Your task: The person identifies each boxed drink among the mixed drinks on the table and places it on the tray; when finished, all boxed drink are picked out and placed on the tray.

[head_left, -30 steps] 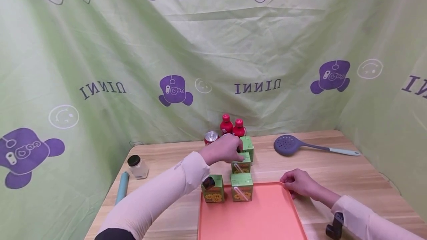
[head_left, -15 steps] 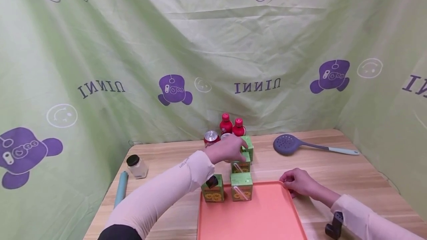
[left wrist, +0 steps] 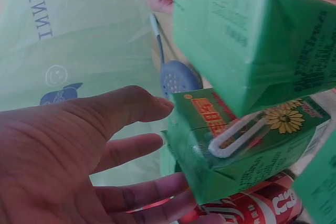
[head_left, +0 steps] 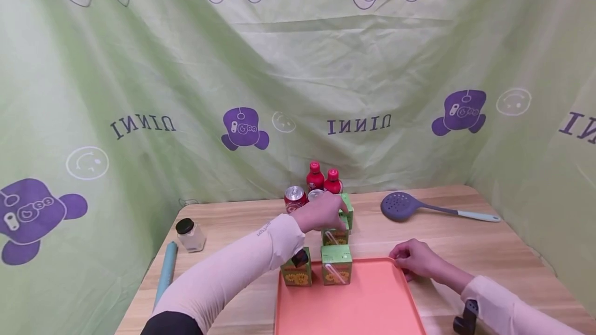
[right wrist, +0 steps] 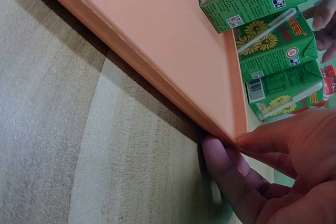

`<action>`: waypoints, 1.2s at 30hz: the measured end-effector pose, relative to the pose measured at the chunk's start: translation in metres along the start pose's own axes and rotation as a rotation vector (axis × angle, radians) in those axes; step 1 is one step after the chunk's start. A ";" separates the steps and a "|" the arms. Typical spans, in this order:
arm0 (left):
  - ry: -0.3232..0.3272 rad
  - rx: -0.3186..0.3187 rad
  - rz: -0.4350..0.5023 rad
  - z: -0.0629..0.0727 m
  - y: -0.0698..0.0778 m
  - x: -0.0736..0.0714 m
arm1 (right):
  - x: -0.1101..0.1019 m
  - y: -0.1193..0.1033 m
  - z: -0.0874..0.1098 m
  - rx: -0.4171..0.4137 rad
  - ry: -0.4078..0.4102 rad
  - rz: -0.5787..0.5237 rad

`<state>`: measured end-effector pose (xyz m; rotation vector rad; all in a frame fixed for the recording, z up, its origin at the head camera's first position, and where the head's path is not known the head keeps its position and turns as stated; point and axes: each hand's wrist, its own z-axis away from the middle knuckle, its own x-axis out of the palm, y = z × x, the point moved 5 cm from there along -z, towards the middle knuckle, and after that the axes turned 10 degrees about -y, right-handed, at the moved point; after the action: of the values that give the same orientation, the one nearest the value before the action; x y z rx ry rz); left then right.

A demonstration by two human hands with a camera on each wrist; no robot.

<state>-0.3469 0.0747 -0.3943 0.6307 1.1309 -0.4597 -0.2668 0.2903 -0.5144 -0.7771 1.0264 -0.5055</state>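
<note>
In the head view, my left hand (head_left: 321, 213) is over a green drink carton (head_left: 335, 238) standing just behind the coral tray (head_left: 358, 306). The left wrist view shows its thumb tip right at the upper end of that carton (left wrist: 247, 145), which has a straw on its side. Its other fingers (left wrist: 134, 151) are extended and spread along the same end. My right hand (head_left: 419, 258) pinches the far right corner of the tray between thumb and fingers, clearly seen in the right wrist view. Two matching cartons (head_left: 337, 265) stand on the tray's far left part.
Behind the worked carton stand another green carton (head_left: 348, 211), soda cans (head_left: 295, 199) and two red bottles (head_left: 315, 176). A slotted turner (head_left: 401, 207) lies at the back right. On the left are a black-lidded jar (head_left: 191, 235) and a teal rod (head_left: 166, 273).
My left hand has shifted slightly to the right over the cartons behind the tray. My right hand has stayed at the tray corner, and the cartons stand where they were.
</note>
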 end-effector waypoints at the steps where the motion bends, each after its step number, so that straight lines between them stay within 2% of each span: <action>1: -0.003 0.003 -0.008 -0.001 0.000 0.002 | 0.000 0.000 0.000 0.005 -0.003 0.001; 5: -0.009 0.013 -0.040 -0.003 0.001 0.009 | 0.001 0.001 0.000 0.009 -0.007 0.004; 10: 0.012 0.029 -0.096 -0.003 0.004 0.009 | 0.000 0.000 -0.002 -0.017 -0.006 0.010; 15: 0.032 0.030 -0.095 -0.004 0.003 0.006 | 0.000 0.000 -0.002 -0.026 -0.004 0.010; 26: 0.050 0.006 -0.109 -0.006 0.003 0.008 | 0.000 0.000 -0.002 0.008 -0.010 -0.020; 33: 0.058 0.045 -0.136 -0.006 0.008 0.007 | 0.000 0.002 -0.002 0.013 -0.013 -0.019; 36: 0.055 0.041 -0.131 -0.007 0.008 0.008 | 0.000 0.002 -0.001 0.005 -0.016 -0.019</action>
<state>-0.3436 0.0852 -0.4018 0.6107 1.2225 -0.5817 -0.2680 0.2912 -0.5165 -0.7856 1.0037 -0.5176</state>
